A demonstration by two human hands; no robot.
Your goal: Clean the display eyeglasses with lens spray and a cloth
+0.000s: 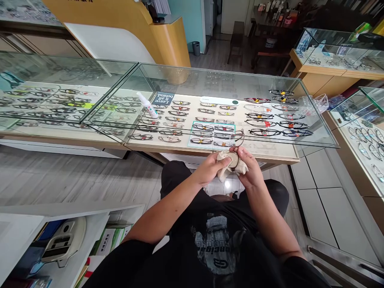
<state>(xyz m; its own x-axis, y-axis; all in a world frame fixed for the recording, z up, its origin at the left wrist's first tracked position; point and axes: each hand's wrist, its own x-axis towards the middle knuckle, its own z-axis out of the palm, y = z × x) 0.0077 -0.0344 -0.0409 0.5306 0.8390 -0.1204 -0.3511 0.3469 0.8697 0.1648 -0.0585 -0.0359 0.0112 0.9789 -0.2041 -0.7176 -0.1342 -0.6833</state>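
Just in front of the display case, my two hands meet over my lap. A pale beige cloth point(223, 171) is bunched in my left hand point(212, 167), whose thumb presses it against a lens. The pair of eyeglasses point(235, 163) is gripped by my right hand point(251, 170), with fingers closed at the frame's upper edge. One thin round rim and a curved part of the glasses stick up beyond my fingertips, overlapping the case's front edge. Cloth hides much of the frame. A white spray bottle point(147, 105) stands on the glass top to the left.
The glass display case point(180, 149) spans the view, with rows of eyeglasses inside. More cases stand at right, one glass-topped point(339, 72). An open white shelf point(99, 224) with boxes is at lower left. A bin point(196, 48) and a bench point(237, 36) are farther back.
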